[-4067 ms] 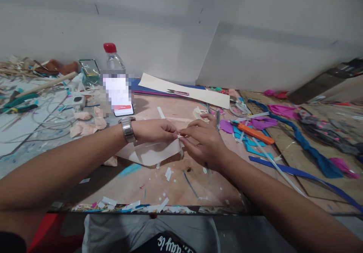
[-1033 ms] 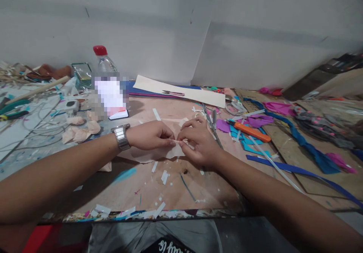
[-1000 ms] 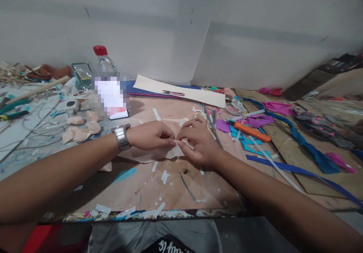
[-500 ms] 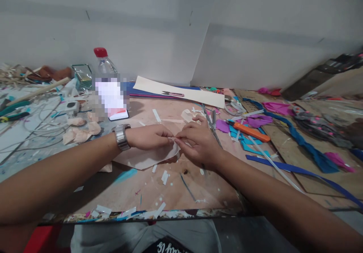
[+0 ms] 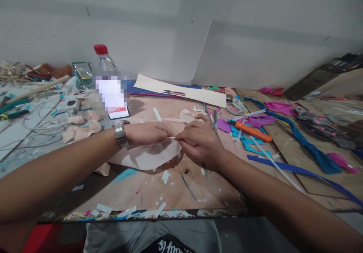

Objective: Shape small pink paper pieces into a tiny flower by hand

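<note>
A thin, pale pink sheet (image 5: 147, 158), which could be paper or cloth, hangs between my two hands just above the table. My left hand (image 5: 150, 134), below a metal wristwatch (image 5: 121, 134), is closed on its upper edge, knuckles up. My right hand (image 5: 198, 139) pinches the same edge between thumb and forefinger, its other fingers loosely bent. Between the two sets of fingertips shows a short, narrow pale length, like a rolled or folded edge; its exact form is too small to tell. The left fingertips are partly hidden.
Beyond my hands are a phone (image 5: 117, 111), a red-capped bottle (image 5: 106, 62) and a cream strip (image 5: 195, 92) with thread snips (image 5: 174, 92) on it. An orange utility knife (image 5: 252, 131) and a blue ribbon (image 5: 283, 165) lie right, pliers (image 5: 14, 109) left. Paper scraps litter the table.
My fingertips have drawn slightly apart, showing more of the pale edge between them. The sheet's lower part now hangs more open to view.
</note>
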A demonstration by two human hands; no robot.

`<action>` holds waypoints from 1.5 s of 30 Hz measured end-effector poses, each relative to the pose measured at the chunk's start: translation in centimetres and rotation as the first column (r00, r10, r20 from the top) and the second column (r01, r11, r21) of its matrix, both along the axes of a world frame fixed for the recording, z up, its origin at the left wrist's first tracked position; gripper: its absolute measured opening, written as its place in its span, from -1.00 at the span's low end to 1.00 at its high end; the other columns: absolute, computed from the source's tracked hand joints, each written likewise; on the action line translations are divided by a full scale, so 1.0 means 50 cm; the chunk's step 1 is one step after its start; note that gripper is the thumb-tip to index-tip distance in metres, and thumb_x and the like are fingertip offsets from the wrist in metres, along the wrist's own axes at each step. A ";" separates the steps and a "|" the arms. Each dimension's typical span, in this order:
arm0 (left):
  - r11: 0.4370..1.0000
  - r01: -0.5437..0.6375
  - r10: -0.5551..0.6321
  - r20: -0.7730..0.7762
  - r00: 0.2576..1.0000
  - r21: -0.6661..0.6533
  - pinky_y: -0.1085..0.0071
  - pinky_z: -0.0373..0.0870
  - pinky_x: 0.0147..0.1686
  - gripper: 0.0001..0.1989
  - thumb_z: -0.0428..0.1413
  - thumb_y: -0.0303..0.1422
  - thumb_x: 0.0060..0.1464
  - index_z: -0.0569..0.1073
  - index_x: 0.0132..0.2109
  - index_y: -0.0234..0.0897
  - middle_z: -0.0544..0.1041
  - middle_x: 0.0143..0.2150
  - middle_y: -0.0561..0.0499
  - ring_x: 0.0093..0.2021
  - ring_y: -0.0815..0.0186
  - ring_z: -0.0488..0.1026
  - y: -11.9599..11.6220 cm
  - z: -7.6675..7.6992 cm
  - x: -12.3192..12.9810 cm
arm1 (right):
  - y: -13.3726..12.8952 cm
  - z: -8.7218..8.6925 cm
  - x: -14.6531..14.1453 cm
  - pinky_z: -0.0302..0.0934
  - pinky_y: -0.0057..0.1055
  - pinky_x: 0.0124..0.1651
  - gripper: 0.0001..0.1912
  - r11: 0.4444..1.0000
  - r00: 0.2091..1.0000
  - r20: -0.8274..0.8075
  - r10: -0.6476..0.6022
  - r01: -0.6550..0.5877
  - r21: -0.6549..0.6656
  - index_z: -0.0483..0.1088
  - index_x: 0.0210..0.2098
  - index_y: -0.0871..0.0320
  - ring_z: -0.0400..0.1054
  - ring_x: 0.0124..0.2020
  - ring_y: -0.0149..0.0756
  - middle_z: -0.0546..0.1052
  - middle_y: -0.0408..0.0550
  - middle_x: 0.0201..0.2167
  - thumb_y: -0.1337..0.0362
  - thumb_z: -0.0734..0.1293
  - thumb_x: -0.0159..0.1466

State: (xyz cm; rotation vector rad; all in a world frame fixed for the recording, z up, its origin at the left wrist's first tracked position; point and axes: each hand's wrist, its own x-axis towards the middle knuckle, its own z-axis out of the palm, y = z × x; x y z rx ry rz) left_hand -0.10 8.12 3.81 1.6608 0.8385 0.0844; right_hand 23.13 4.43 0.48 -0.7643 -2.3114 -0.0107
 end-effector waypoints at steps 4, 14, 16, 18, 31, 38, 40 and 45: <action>0.999 -0.022 0.023 0.017 1.000 -0.040 0.45 0.43 -0.27 -0.67 0.04 -0.44 -0.01 0.62 -0.13 -0.29 0.65 -0.18 -0.04 -0.25 0.29 0.53 0.000 -0.007 -0.001 | -0.002 0.003 0.001 -0.02 -0.08 0.27 -0.86 0.999 1.000 0.014 0.022 -0.022 -0.031 0.54 -0.22 0.05 0.53 -0.23 -0.31 0.68 -0.23 -0.31 0.39 0.35 0.40; 0.997 0.040 -0.039 0.029 0.999 -0.066 0.48 0.31 -0.44 -0.73 0.12 -0.38 0.03 0.58 -0.11 -0.28 0.54 -0.30 0.03 -0.42 0.37 0.40 0.007 -0.003 -0.005 | -0.001 0.001 -0.002 -0.04 -0.06 0.28 -0.84 0.999 0.999 0.005 0.032 -0.032 -0.006 0.54 -0.20 0.04 0.51 -0.27 -0.32 0.67 -0.23 -0.34 0.41 0.34 0.39; 0.991 0.094 -0.090 0.049 0.995 -0.093 0.48 0.26 -0.46 -0.74 0.15 -0.36 0.05 0.54 -0.08 -0.28 0.49 -0.34 0.07 -0.45 0.39 0.35 0.007 -0.007 -0.004 | -0.001 0.001 -0.002 -0.03 -0.06 0.28 -0.85 0.999 0.999 -0.003 0.037 -0.037 0.002 0.54 -0.19 0.04 0.51 -0.27 -0.33 0.67 -0.22 -0.34 0.41 0.35 0.39; 0.987 0.128 -0.123 0.062 0.991 -0.096 0.48 0.22 -0.47 -0.77 0.15 -0.37 0.07 0.50 -0.09 -0.28 0.43 -0.37 0.10 -0.47 0.41 0.31 0.008 -0.012 -0.003 | -0.001 0.002 -0.002 -0.03 -0.05 0.27 -0.86 0.999 0.999 -0.007 0.049 -0.049 0.014 0.54 -0.18 0.05 0.51 -0.27 -0.33 0.67 -0.21 -0.32 0.40 0.36 0.39; 0.999 0.047 -0.047 0.048 0.998 -0.012 0.44 0.18 -0.47 -0.77 0.12 -0.19 0.21 0.44 -0.26 -0.28 0.32 -0.42 0.09 -0.45 0.38 0.22 0.008 -0.015 -0.002 | 0.001 -0.002 0.001 -0.06 -0.03 0.31 -0.82 0.999 0.999 -0.005 0.035 -0.035 -0.008 0.57 -0.15 -0.01 0.52 -0.22 -0.31 0.70 -0.24 -0.28 0.39 0.37 0.39; 0.995 0.082 -0.085 0.065 0.994 0.047 0.44 0.11 -0.46 -0.67 0.07 -0.11 0.31 0.40 -0.29 -0.29 0.24 -0.43 0.12 -0.45 0.41 0.14 0.011 -0.021 -0.002 | 0.001 -0.003 0.002 -0.05 -0.01 0.30 -0.88 0.998 0.999 0.029 -0.017 0.019 -0.064 0.58 -0.20 0.01 0.51 -0.22 -0.25 0.69 -0.19 -0.33 0.29 0.36 0.41; 0.990 0.101 -0.107 0.066 0.992 0.098 0.44 0.08 -0.46 -0.61 0.05 -0.05 0.33 0.38 -0.31 -0.28 0.20 -0.44 0.13 -0.46 0.41 0.10 0.012 -0.021 -0.002 | 0.000 -0.001 0.001 -0.06 -0.01 0.31 -0.87 0.998 0.999 0.031 -0.021 0.023 -0.062 0.58 -0.20 0.01 0.52 -0.22 -0.25 0.69 -0.20 -0.33 0.28 0.36 0.42; 0.980 0.124 -0.133 0.047 0.990 0.158 0.43 0.03 -0.47 -0.54 0.02 0.02 0.35 0.34 -0.34 -0.28 0.17 -0.45 0.14 -0.47 0.42 0.07 0.013 -0.024 -0.003 | -0.001 0.004 -0.001 -0.07 -0.02 0.30 -0.87 0.998 0.999 0.028 -0.023 0.025 -0.065 0.57 -0.21 0.03 0.50 -0.25 -0.27 0.69 -0.20 -0.34 0.26 0.35 0.43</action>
